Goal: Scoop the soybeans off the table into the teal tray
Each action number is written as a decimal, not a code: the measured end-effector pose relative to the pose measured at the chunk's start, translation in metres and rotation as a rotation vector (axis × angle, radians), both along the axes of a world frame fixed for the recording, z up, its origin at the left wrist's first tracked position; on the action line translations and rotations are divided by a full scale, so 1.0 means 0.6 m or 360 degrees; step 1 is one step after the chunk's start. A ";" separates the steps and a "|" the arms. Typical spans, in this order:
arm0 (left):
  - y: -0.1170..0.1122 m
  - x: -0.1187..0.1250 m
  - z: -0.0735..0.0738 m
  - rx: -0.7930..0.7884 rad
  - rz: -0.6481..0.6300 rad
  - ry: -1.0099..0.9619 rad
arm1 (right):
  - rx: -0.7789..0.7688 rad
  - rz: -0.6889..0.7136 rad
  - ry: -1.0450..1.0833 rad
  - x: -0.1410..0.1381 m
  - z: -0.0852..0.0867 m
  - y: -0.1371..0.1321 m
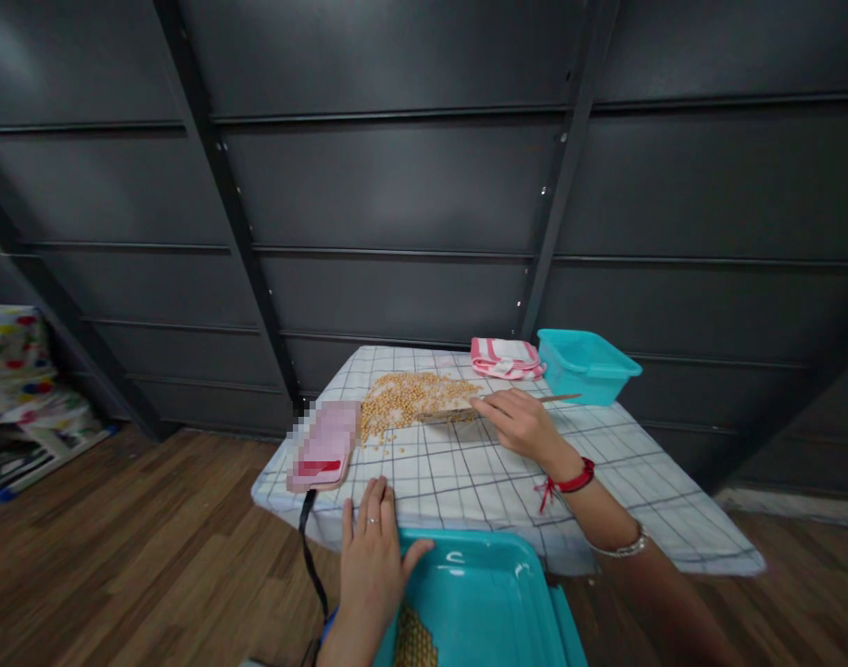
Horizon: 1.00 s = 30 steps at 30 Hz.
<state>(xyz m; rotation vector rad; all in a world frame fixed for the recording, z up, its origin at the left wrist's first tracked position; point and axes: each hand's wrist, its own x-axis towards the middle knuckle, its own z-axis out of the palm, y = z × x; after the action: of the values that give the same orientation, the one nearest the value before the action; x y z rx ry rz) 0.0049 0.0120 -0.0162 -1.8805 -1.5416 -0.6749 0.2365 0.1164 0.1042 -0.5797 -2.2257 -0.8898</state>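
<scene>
A pile of small yellow kernels or beans (396, 398) is spread over the checked tablecloth. My right hand (521, 424) grips a flat-headed tool (446, 413) with a thin wooden handle; its head lies at the near right side of the pile. Whether it is a brush or a spatula I cannot tell. My left hand (372, 547) is open, fingers stretched forward at the table's near edge, thumb over the rim of a turquoise plastic tray (479, 593). This tray sits low in front of me, against the table edge.
On the table's left lies a pink phone-like item (326, 445), partly pixelated, with a black strap (310, 547) hanging down. A folded red-and-white cloth (505, 358) and a turquoise basin (587, 371) stand at the back right. Behind rises a dark panelled wall (382, 185).
</scene>
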 end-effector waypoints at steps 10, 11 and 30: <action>0.001 0.002 0.001 0.0029 -0.0004 0.0012 | 0.0002 0.0003 0.0104 0.008 0.000 0.003; 0.001 0.002 0.001 0.0035 -0.0004 0.0009 | -0.0012 -0.0003 0.0088 0.008 -0.001 0.003; 0.001 0.003 0.003 0.0062 -0.0001 0.0061 | 0.0036 0.0049 0.0032 0.010 -0.002 0.001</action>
<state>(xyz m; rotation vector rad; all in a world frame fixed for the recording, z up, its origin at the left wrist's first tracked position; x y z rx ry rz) 0.0068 0.0128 -0.0145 -1.8548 -1.4935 -0.6612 0.2426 0.1168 0.1027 -0.5403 -2.1978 -0.8887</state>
